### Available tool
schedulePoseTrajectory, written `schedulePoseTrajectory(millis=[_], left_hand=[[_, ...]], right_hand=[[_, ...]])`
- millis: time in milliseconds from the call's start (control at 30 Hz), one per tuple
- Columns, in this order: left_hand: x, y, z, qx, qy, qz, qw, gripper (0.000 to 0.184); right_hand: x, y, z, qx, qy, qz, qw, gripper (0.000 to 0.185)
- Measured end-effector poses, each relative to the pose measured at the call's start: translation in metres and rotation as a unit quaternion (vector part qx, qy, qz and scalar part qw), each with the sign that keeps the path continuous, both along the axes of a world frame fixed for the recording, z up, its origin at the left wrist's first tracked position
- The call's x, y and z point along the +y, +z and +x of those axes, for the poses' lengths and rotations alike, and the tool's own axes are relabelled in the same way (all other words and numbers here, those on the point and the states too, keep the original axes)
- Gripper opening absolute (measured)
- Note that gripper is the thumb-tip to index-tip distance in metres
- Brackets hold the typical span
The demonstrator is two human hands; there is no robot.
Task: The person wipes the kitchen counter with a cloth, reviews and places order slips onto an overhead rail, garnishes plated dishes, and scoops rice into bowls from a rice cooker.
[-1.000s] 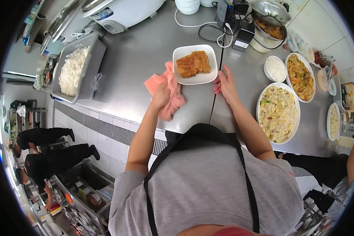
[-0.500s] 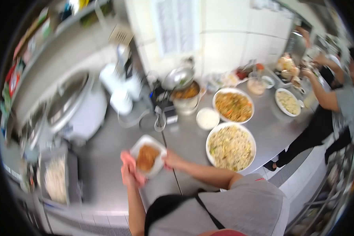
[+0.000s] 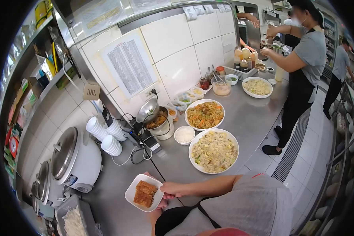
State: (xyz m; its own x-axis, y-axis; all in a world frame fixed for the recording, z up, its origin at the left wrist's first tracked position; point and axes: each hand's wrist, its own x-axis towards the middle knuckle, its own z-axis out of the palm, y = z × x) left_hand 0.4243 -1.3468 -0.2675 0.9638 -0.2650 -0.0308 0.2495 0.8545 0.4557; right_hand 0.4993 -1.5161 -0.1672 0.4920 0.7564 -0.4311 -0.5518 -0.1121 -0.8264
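A square white dish [image 3: 158, 196] with sliced, golden-brown fried food [image 3: 144, 193] in it is held over the steel counter, in front of my body. My right hand [image 3: 172, 189] pinches the dish at its right edge. Beneath the dish is my left hand [image 3: 162, 204], holding it from below, with most of its fingers hidden. The pink cloth seen earlier around that hand cannot be made out clearly. To the right of the dish stand a large plate of fried rice [image 3: 213, 151] and a small bowl of white rice [image 3: 184, 135].
Noodles [image 3: 204, 115] and a pot [image 3: 161, 124] stand behind the fried rice. Stacked white cups [image 3: 111, 146], cables and rice cookers [image 3: 80, 159] line the left side. A grey tub [image 3: 88, 214] sits front left. A co-worker [image 3: 308, 59] stands at the counter's far right.
The view has swung and sharpened. The dish has shifted lower in view, and my left hand, earlier at its left side with a pink cloth, is now mostly under it.
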Motion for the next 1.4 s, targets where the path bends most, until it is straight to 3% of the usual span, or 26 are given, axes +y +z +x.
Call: schedulePoseTrajectory(millis=[67, 133, 233, 267, 333, 433, 667, 733, 800, 833, 867, 900, 933, 967, 1000, 1033, 1100, 1200, 1233, 1333, 1400], left_hand=[[-0.009, -0.016, 0.009, 0.007, -0.017, -0.029, 0.999, 0.047], [-0.019, -0.024, 0.017, 0.012, -0.028, -0.056, 0.998, 0.048], [-0.028, -0.03, 0.016, 0.007, -0.038, -0.092, 0.995, 0.048], [-0.041, -0.021, 0.011, 0.009, -0.038, -0.091, 0.995, 0.048], [-0.081, 0.025, 0.0, 0.073, 0.187, -0.036, 0.979, 0.043], [-0.117, 0.082, -0.018, 0.064, 0.215, -0.026, 0.974, 0.042], [-0.095, 0.114, -0.067, -0.014, 0.152, -0.006, 0.988, 0.046], [-0.104, 0.149, -0.079, 0.052, 0.31, 0.085, 0.945, 0.054], [-0.102, 0.156, -0.08, -0.001, 0.399, 0.07, 0.914, 0.059], [-0.074, 0.141, -0.076, -0.191, 0.325, 0.075, 0.923, 0.06], [-0.039, 0.117, -0.068, -0.371, 0.242, 0.08, 0.893, 0.062], [-0.016, 0.101, -0.057, -0.359, 0.252, 0.079, 0.895, 0.062], [0.004, 0.084, -0.045, -0.234, 0.312, 0.321, 0.863, 0.056], [0.011, 0.073, -0.041, -0.086, 0.333, 0.543, 0.766, 0.053], [0.015, 0.058, -0.047, 0.063, 0.312, 0.728, 0.607, 0.051], [-0.001, 0.063, -0.056, 0.077, 0.296, 0.734, 0.606, 0.051], [-0.051, 0.077, -0.074, 0.016, 0.417, 0.825, 0.38, 0.051], [-0.09, 0.055, -0.11, -0.038, 0.406, 0.806, 0.428, 0.05], [-0.104, 0.05, -0.122, -0.069, 0.395, 0.833, 0.381, 0.048], [-0.147, 0.033, -0.143, -0.001, 0.411, 0.832, 0.373, 0.044], [-0.178, 0.034, -0.147, -0.002, 0.408, 0.825, 0.391, 0.042]], right_hand=[[0.001, 0.003, -0.002, -0.003, -0.018, 0.016, 1.0, 0.017], [0.002, 0.004, -0.008, -0.026, -0.124, 0.047, 0.991, 0.02], [-0.009, 0.004, -0.011, -0.044, -0.135, 0.071, 0.987, 0.024], [-0.011, 0.001, -0.009, -0.043, -0.135, 0.072, 0.987, 0.024], [-0.014, -0.01, -0.002, -0.109, -0.114, 0.038, 0.987, 0.023], [-0.025, -0.016, 0.001, -0.108, -0.144, -0.004, 0.984, 0.022], [-0.071, -0.004, -0.02, -0.034, -0.157, 0.009, 0.987, 0.019], [-0.087, -0.005, -0.029, -0.044, -0.135, 0.003, 0.99, 0.018], [-0.11, 0.001, -0.047, -0.042, -0.129, -0.005, 0.991, 0.019], [-0.121, 0.003, -0.058, -0.035, -0.124, -0.007, 0.992, 0.021], [-0.132, 0.005, -0.067, -0.031, -0.115, -0.016, 0.993, 0.021], [-0.145, 0.008, -0.075, -0.025, -0.102, -0.018, 0.994, 0.02], [-0.158, 0.009, -0.083, -0.013, -0.089, -0.022, 0.996, 0.02], [-0.171, 0.01, -0.089, 0.001, -0.087, -0.026, 0.996, 0.02], [-0.187, 0.008, -0.09, 0.056, -0.095, -0.018, 0.994, 0.016], [-0.205, 0.013, -0.092, 0.063, -0.131, -0.016, 0.989, 0.015], [-0.25, 0.038, -0.09, 0.069, -0.192, -0.021, 0.979, 0.014], [-0.319, 0.066, -0.073, -0.018, -0.32, -0.059, 0.946, 0.017], [-0.341, 0.071, -0.064, -0.031, -0.354, -0.067, 0.932, 0.018], [-0.399, 0.078, -0.031, -0.058, -0.445, -0.062, 0.891, 0.019], [-0.435, 0.046, 0.002, -0.102, -0.483, -0.042, 0.868, 0.018]])
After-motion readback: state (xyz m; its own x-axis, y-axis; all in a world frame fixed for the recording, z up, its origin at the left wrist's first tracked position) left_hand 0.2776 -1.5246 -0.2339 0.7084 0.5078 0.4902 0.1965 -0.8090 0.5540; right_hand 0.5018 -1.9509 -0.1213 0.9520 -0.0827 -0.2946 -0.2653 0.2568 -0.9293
